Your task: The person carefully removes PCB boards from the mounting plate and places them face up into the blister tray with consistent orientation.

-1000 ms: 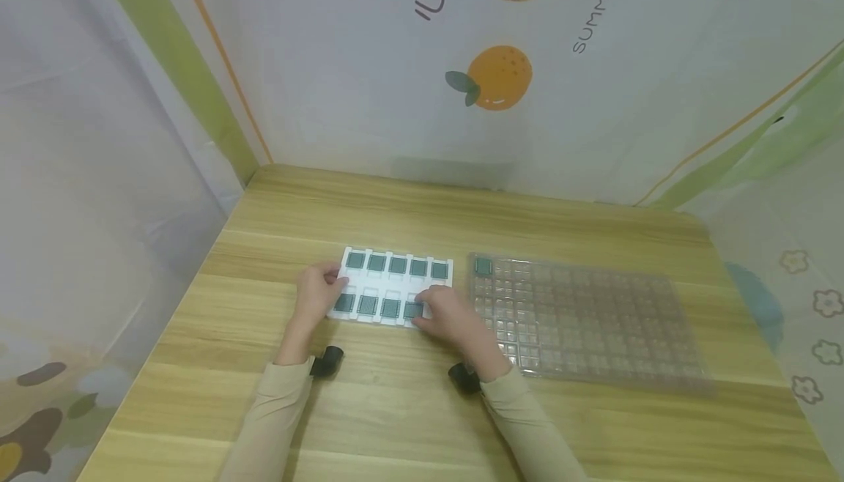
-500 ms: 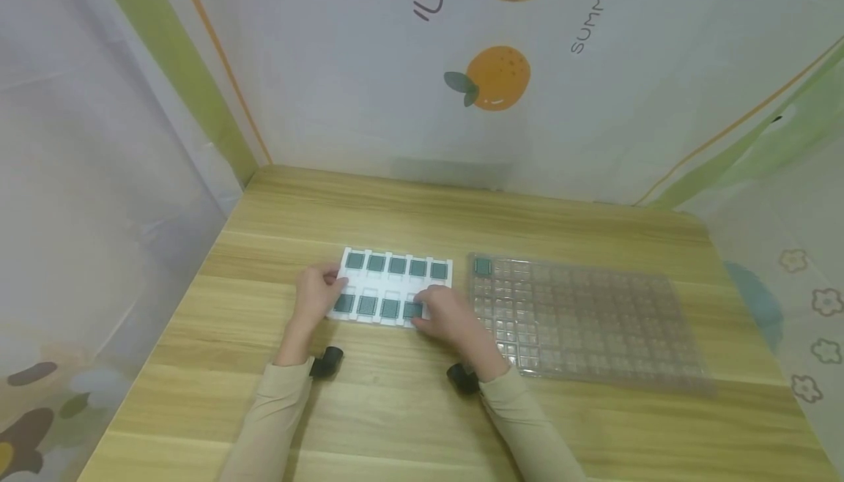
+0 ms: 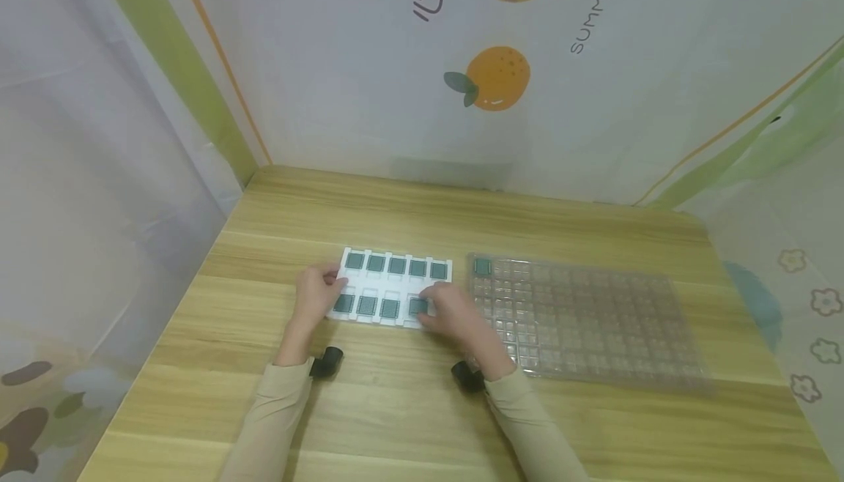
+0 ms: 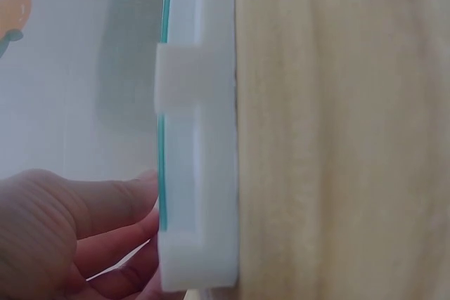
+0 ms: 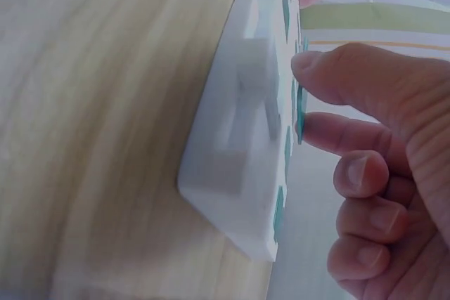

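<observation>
A white foam-like tray [image 3: 379,282] bears two rows of small green square circuit boards [image 3: 397,266]. At its left end, my left hand [image 3: 315,297] holds the edge, thumb on top and the other fingers at the side. My right hand [image 3: 456,313] pinches one green square circuit board [image 3: 418,306] between thumb and index finger at the near row's right end. In the right wrist view this pinched board [image 5: 301,114] stands a little above the tray, its edge toward the camera. The right hand's other fingers [image 5: 369,219] are curled in.
Right of the white tray lies a clear plastic tray [image 3: 593,321] with many small compartments. One green board [image 3: 483,267] sits in its far left corner compartment. Both trays are on a wooden table [image 3: 369,409]; a printed white curtain [image 3: 356,101] hangs behind it.
My right hand has shifted slightly to the right, and the pinched board has come out of its slot with it. The left hand has stayed on the tray.
</observation>
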`<act>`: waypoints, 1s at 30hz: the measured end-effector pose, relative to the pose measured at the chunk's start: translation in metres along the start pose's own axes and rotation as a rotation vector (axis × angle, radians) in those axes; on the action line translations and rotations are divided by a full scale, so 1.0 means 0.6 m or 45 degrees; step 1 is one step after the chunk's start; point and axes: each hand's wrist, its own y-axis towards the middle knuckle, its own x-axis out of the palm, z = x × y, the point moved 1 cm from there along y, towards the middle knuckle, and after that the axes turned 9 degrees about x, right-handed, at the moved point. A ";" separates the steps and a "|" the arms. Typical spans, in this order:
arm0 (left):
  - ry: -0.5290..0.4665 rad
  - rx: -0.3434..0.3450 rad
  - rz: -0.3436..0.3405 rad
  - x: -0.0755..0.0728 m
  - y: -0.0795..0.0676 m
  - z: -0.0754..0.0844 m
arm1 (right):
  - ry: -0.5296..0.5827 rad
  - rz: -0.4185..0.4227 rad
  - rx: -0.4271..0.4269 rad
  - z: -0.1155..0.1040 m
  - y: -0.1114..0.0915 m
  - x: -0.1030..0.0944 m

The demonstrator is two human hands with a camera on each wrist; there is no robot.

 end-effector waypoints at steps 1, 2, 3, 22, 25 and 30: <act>-0.001 0.000 0.001 0.000 0.000 0.000 | 0.004 -0.007 0.018 0.001 -0.001 -0.001; -0.002 0.000 0.003 0.000 -0.001 0.000 | 0.019 -0.022 0.038 0.002 -0.001 -0.002; -0.001 0.005 0.004 0.000 -0.001 0.000 | 0.019 -0.026 0.047 0.003 -0.001 -0.002; 0.000 0.009 0.010 0.001 0.003 -0.001 | 0.007 -0.033 0.171 0.025 -0.010 -0.017; 0.002 0.015 0.009 0.000 0.002 -0.001 | -0.010 -0.026 0.182 0.031 -0.011 -0.019; 0.007 0.010 0.006 0.000 0.002 -0.001 | -0.001 -0.004 0.186 0.040 -0.012 -0.026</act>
